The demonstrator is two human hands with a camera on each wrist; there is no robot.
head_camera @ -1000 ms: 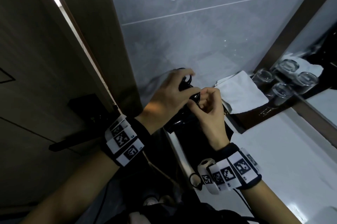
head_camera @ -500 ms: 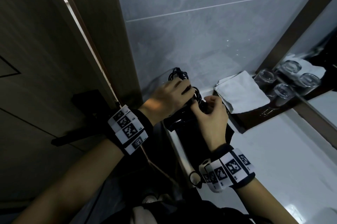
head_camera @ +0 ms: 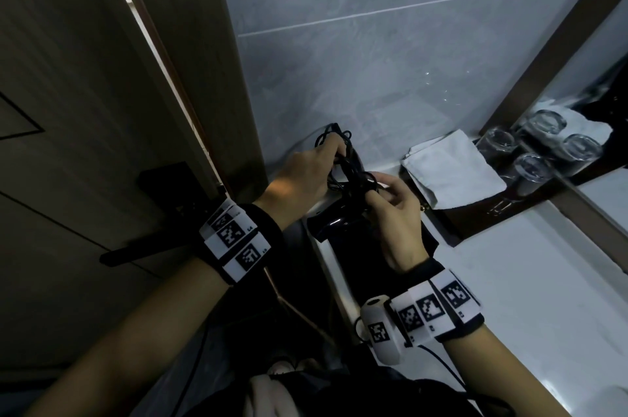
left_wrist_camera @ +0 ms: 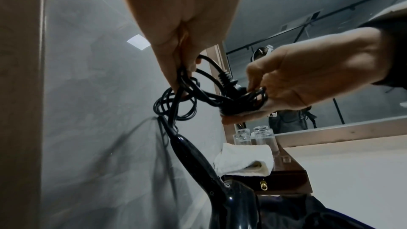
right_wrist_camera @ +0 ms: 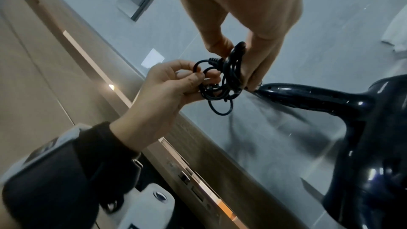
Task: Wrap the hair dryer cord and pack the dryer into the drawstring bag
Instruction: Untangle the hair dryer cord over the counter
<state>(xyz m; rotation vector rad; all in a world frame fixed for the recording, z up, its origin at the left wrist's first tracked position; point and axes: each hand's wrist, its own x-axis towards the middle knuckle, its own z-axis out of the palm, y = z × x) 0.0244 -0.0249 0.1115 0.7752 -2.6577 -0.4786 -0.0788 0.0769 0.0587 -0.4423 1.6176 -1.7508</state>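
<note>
Left hand (head_camera: 306, 175) and right hand (head_camera: 396, 212) both pinch the bundled cord (left_wrist_camera: 211, 97), fingers curled round its loops. Hair dryer (right_wrist_camera: 330, 100) hangs just below the cord.

Head view looks down on both hands; wrist views look up, close, sharing the cord (left_wrist_camera: 204, 97) bundle.
</note>
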